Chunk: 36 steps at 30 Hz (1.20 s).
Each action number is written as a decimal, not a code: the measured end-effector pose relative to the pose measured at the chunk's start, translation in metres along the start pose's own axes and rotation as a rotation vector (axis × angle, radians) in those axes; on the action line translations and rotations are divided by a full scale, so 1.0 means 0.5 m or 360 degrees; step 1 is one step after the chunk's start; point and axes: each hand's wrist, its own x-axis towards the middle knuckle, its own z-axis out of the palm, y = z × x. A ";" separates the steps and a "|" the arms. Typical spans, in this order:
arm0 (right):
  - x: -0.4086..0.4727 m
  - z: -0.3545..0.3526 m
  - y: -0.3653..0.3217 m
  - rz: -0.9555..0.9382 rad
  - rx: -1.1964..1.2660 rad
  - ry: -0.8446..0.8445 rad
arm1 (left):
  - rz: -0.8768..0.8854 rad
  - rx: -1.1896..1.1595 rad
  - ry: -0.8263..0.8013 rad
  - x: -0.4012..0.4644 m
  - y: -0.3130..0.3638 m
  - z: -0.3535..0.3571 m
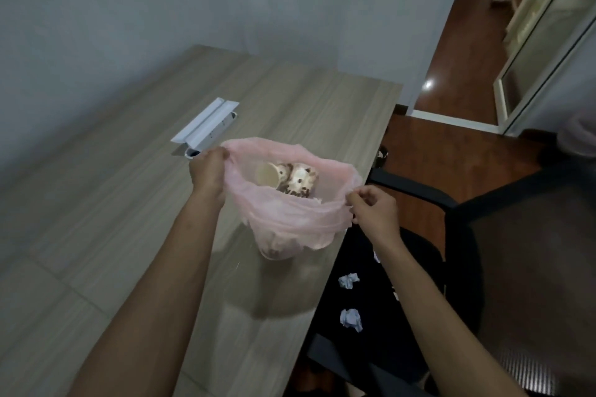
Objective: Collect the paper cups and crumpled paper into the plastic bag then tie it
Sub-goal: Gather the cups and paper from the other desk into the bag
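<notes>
while two balls of crumpled paper point(349, 300) lie on the black chair seat point(371, 348) nearest the camera, below the bag, the plastic bag point(290, 213) hangs over the desk edge point(348, 235). the right hand point(375, 213) pinches its near rim, the left hand point(208, 171) grips the far rim, and paper cups point(290, 179) lie inside. the mouth should be held wide while one hand frees itself for the paper.

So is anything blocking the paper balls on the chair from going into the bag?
Nothing visible blocks them. Two crumpled paper balls lie uncovered on the black chair seat, and the pink bag is held open by both hands.
</notes>
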 end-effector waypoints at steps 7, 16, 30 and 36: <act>-0.016 -0.035 0.095 0.0252 -0.0088 -0.0148 | 0.0078 0.0402 0.0122 -0.057 -0.102 0.005; 0.003 -0.053 0.196 0.0421 0.0147 -0.0049 | 0.0153 0.0409 0.0172 -0.074 -0.157 0.042; -0.014 0.050 0.613 0.1080 -0.1063 -0.0630 | 0.0196 0.0311 -0.0008 -0.060 -0.199 0.086; -0.011 0.083 0.704 0.0986 -0.1145 -0.0511 | 0.0208 0.0291 -0.0094 -0.066 -0.220 0.057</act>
